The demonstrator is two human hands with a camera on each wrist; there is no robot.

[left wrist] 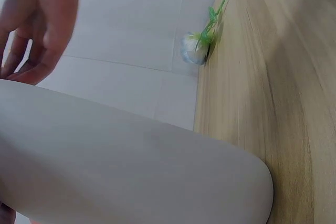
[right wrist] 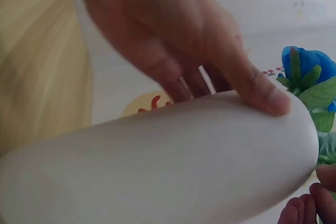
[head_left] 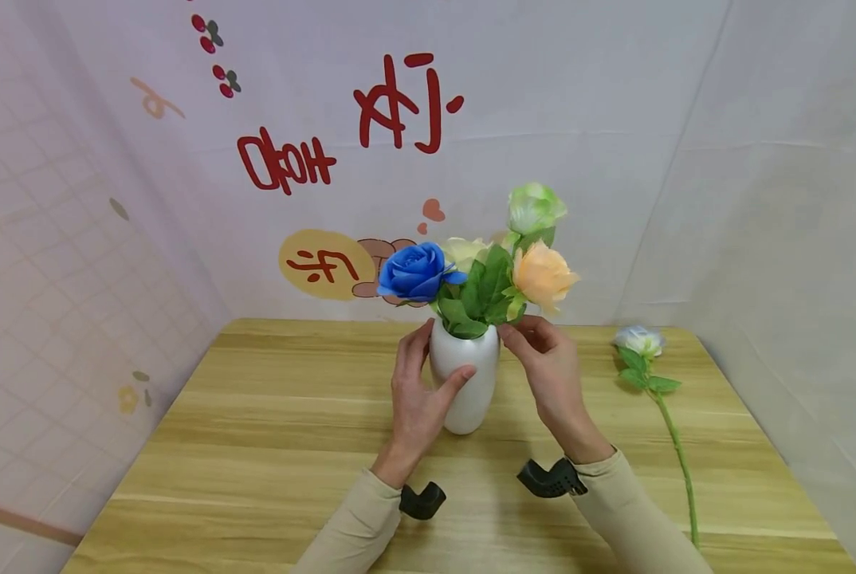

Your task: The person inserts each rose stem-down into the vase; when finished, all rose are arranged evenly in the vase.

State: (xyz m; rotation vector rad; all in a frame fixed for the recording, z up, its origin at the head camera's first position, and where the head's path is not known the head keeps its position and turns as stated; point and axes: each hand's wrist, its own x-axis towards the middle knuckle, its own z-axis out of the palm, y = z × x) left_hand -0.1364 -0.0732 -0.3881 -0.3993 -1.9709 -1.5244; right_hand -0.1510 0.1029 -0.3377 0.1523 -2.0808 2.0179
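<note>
A white vase [head_left: 464,391] stands upright on the table, gripped by my left hand [head_left: 422,387], its thumb across the near side and its fingers round the left side. Out of its mouth rise a blue rose [head_left: 415,273], a peach rose [head_left: 543,275], a pale green rose [head_left: 535,209] and a cream rose [head_left: 464,252], with green leaves [head_left: 488,283] between them. My right hand [head_left: 550,367] is at the right of the vase's rim, below the peach rose, fingers bent. Leaves and rim hide whether its fingertips pinch a stem. The right wrist view shows those fingertips [right wrist: 302,211] beside the rim.
A white-blue rose [head_left: 639,341] with a long green stem lies on the wooden table [head_left: 277,446] at the right. Light cloth walls [head_left: 586,96] with red lettering and printed pictures stand behind and at both sides. Each wrist wears a black band [head_left: 551,478].
</note>
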